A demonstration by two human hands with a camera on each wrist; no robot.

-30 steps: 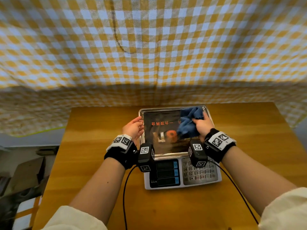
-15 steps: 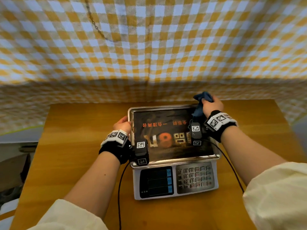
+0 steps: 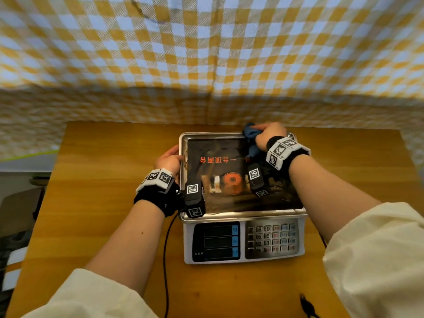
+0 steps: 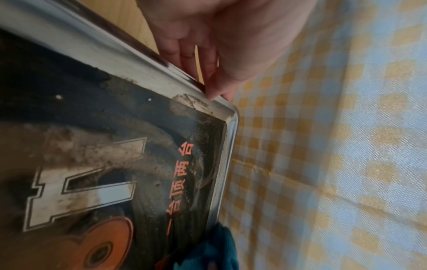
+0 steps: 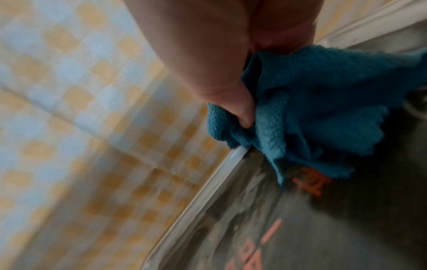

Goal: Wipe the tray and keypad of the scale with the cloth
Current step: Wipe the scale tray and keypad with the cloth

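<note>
A white scale (image 3: pixel 190 258) stands mid-table with a steel tray (image 3: pixel 183 138) on top and a keypad (image 3: pixel 271 238) at its front right. The tray's dark printed face (image 4: pixel 115 146) is smeared with grime. My right hand (image 3: pixel 268 134) grips a bunched blue cloth (image 3: pixel 250 134) (image 5: pixel 312 109) at the tray's far rim (image 5: pixel 208 182), right of centre. My left hand (image 3: pixel 168 160) (image 4: pixel 208 54) holds the tray's left rim (image 4: pixel 129 53), fingers curled under the edge. The cloth (image 4: pixel 221 252) also shows in the left wrist view.
The wooden table (image 3: pixel 103 203) has bare surface left and right of the scale. A yellow-and-white checked cloth (image 3: pixel 206 53) hangs right behind the table's far edge. A black cable (image 3: pixel 165 260) runs from my left wrist toward me. Clutter lies on the floor at left (image 3: pixel 16 214).
My right hand carried the cloth from the tray's middle to its far right corner, then leftward along the far rim. The left hand kept its hold on the left rim.
</note>
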